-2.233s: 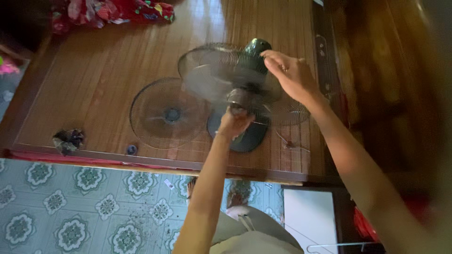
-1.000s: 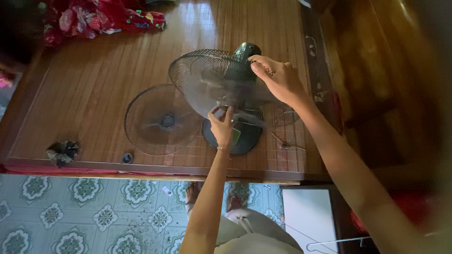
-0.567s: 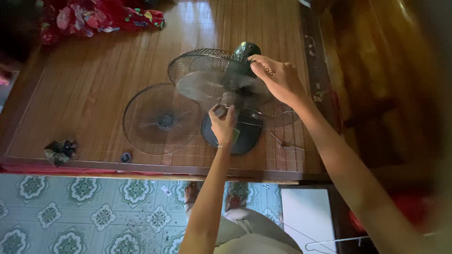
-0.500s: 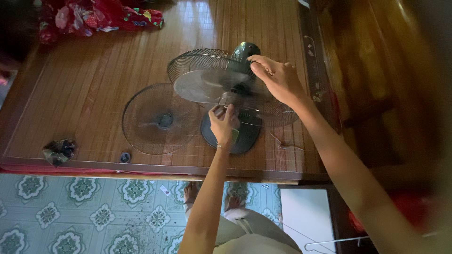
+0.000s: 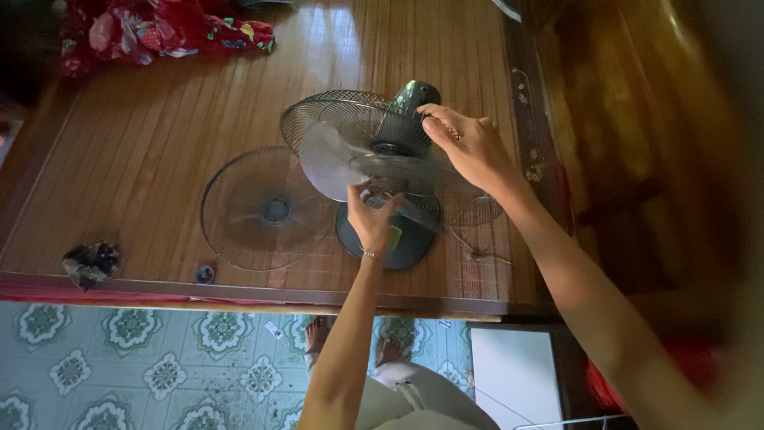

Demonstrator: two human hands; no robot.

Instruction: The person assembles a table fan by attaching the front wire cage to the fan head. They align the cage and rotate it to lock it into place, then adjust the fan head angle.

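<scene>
The fan [image 5: 382, 159] stands near the table's [image 5: 159, 143] front right, its front guard [image 5: 267, 209] already off and lying flat just left of it. The blade is still on the hub. The left hand [image 5: 371, 216] pinches at the blade's lower middle; the right hand [image 5: 468, 143] curls over the rear cage by the motor. Open table lies left; the front edge is close, with a small cap [image 5: 205, 274] there.
</scene>
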